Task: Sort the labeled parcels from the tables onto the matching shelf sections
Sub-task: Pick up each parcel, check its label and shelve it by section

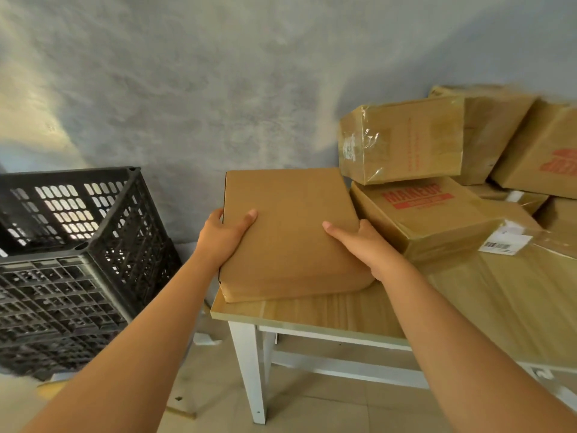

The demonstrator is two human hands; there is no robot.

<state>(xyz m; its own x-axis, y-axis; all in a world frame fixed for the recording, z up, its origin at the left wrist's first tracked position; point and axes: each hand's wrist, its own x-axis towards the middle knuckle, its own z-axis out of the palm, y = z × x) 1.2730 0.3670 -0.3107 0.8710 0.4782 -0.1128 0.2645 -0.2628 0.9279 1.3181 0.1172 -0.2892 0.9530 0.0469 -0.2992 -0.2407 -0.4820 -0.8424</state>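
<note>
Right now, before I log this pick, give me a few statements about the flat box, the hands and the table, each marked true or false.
1. Both hands grip the flat plain box, the left hand on its left edge and the right hand on its right edge. True.
2. The flat plain box lies inside the black crate. False: it is over the corner of the wooden table; the crate stands apart, to the left.
3. A box printed MAKEUP in red sits right of the held box. True.
4. The top face of the held box carries a white barcode label. False: that face is plain; a barcode label shows on a parcel further right.
</note>
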